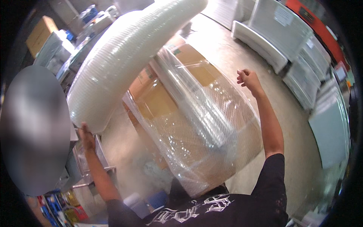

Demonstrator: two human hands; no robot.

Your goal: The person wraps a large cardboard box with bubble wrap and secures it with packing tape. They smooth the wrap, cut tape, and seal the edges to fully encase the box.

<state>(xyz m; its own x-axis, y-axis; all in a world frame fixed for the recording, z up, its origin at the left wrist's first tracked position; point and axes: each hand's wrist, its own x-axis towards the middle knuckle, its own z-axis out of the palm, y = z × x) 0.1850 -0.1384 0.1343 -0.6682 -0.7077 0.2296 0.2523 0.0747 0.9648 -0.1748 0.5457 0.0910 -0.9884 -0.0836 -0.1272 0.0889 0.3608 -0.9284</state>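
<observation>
So that big roll of stretch film (124, 56) is up at head height, tipped on a slant, with the left hand (86, 137) pressed under its lower end; can't tell how far the fingers spread there, since the roll hides them. The right hand (246, 78) is raised and curled nearly into a fist, apparently pinching the film sheet (200, 113) that runs down over the cardboard boxes (189, 64). I'd guess the roll is fairly heavy and stiff as a log, smooth on the outside, so supporting it from the ends looks the safest hold, not the slick middle. The film itself is thin, stretchy and clingy and probably tears if it snags a box corner. Room-wise, the concrete floor (242, 49) to the right looks open up to the white panels (302, 56), while the left is tighter, with metal shelving (85, 166) close by.
</observation>
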